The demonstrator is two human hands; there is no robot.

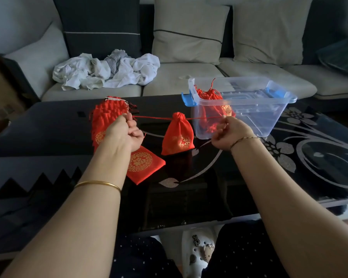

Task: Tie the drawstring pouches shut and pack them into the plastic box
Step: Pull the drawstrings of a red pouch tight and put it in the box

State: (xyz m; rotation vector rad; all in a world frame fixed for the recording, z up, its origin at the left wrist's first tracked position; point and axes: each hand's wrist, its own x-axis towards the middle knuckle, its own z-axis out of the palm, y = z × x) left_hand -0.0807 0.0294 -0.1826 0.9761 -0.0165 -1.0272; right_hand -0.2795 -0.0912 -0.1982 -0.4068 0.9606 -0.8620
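In the head view, a small red satin drawstring pouch with a gold round emblem point(178, 136) hung near the middle of the scene, just above a black glass table with silver flower patterns point(289, 157). Its mouth was gathered tight, and its thin red cord point(155, 117) ran taut out of both sides.

At the pouch's nine o'clock, the left hand point(125, 131) was curled into a fist around one end of the cord. At its three o'clock, the right hand point(227, 135) was likewise closed, pinching the other end. A plain gold bangle point(97, 184) sat on the left forearm and a fine chain bracelet point(245, 139) on the right wrist.

A clear plastic box with blue clip handles point(269, 117) stood on the table at the pouch's two o'clock, just behind the right hand. Several tied red pouches point(211, 105) lay in its left end.

At ten o'clock, behind the left hand, rested a stack of flat red pouches point(107, 117). One loose flat red pouch point(143, 163) lay on the table at seven o'clock, partly under the left wrist.

At twelve o'clock, beyond the table, a grey sofa point(189, 81) carried a heap of crumpled white cloth point(107, 71).
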